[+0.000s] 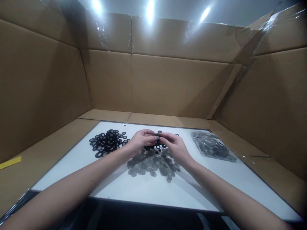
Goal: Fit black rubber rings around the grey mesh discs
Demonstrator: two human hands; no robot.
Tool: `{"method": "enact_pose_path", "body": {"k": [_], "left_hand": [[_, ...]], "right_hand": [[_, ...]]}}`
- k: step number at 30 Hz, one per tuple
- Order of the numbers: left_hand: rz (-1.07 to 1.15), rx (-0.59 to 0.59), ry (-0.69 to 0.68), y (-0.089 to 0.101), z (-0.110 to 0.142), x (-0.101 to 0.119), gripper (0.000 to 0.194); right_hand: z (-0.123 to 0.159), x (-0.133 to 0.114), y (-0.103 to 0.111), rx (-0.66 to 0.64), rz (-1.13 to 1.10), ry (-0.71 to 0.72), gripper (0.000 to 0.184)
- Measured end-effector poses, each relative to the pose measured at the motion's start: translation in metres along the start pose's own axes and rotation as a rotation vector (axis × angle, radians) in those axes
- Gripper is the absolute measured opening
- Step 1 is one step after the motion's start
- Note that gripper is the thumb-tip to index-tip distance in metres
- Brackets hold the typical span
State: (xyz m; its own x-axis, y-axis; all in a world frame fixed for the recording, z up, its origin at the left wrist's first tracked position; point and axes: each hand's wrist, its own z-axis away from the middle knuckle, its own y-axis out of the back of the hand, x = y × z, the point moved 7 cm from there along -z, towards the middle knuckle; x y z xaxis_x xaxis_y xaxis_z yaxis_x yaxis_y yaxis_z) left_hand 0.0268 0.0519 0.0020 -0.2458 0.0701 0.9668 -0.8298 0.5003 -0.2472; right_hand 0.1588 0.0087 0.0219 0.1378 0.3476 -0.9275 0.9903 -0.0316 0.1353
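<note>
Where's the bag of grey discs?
Head view: the bag lies at the far right of the white board, right of the person's right hand.

A workshop-like enclosed station: tall cardboard walls (177, 86) surround a white-topped table (148, 191) under bright ceiling lights (150, 11), with heaps of small rings (151, 163) on it.

Left hand (142, 140) and right hand (174, 147) meet at the fingertips
</note>
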Motion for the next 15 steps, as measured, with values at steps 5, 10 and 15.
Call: {"method": "enact_pose_path", "body": {"k": [5, 10, 15], "left_hand": [[-0.125, -0.066, -0.096, -0.002, -0.001, 0.007, 0.040], [-0.333, -0.073, -0.267, -0.012, 0.008, 0.023, 0.031], [-0.439, -0.045, -0.336, -0.014, 0.013, 0.027, 0.026]], "right_hand": [[-0.003, 0.011, 0.003, 0.009, -0.094, -0.121, 0.034], [-0.003, 0.018, 0.000, 0.030, -0.144, -0.160, 0.031], [-0.002, 0.020, -0.004, 0.004, -0.204, -0.168, 0.032]]}}
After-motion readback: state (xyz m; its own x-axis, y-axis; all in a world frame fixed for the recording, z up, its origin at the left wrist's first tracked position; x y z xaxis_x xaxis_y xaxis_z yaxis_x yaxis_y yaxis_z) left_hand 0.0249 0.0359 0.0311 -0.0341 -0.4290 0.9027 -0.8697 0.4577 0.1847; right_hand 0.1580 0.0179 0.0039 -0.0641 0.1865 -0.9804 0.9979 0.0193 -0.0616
